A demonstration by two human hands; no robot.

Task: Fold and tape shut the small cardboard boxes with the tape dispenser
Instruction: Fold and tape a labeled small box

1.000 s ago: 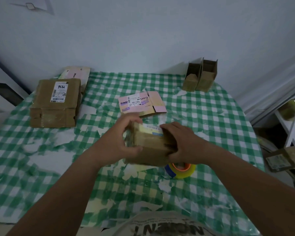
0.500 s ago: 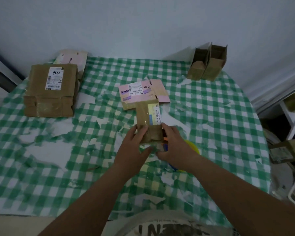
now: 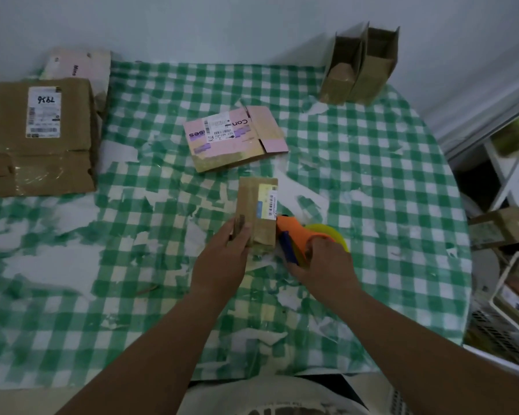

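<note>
I see the small cardboard box (image 3: 256,215) lying on the checked tablecloth (image 3: 357,175), a little right of the middle of the frame, with its long side running away from me. My left hand (image 3: 222,260) holds its near end: the fingers are curled over the top at the left corner and press it down. My right hand (image 3: 324,265) is closed around the orange tape dispenser (image 3: 297,238), which sits just beside the box on its right, the nose touching or almost touching the box's near right corner; I cannot tell which. The yellow roll (image 3: 331,232) shows behind the hand.

I judge that the folding of this box is finished and the taping step begins now. The next move needs the dispenser lifted onto the near end and drawn along the seam, while the left hand keeps the flaps flat and stays out of the tape path.
</note>
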